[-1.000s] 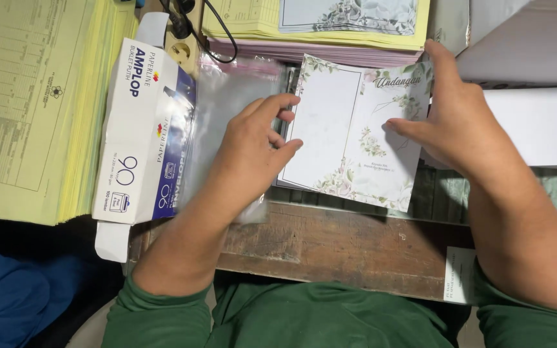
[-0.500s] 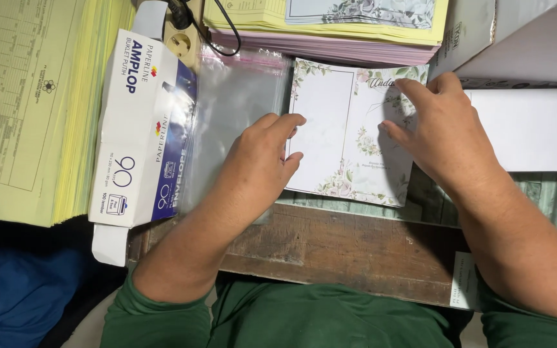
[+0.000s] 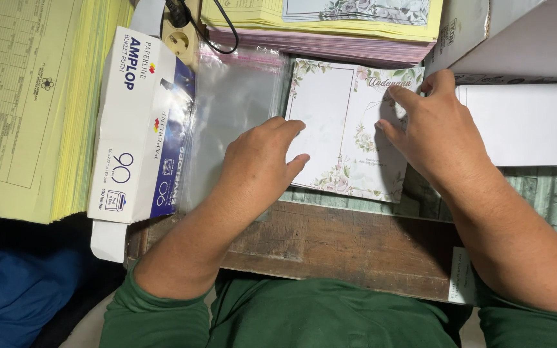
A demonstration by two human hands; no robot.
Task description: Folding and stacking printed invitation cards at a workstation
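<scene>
both hands lie flat and open on a floral card on the worktop: left hand presses its left edge beside a clear plastic sleeve, right hand its right.

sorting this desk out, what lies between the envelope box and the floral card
In the head view, a stack of clear plastic sleeves, with the left hand resting across its right edge.

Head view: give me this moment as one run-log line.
left hand: flat on clear plastic sleeve | right hand: fingers on floral card | card: lying beside sleeve | envelope box: left of sleeve
</scene>
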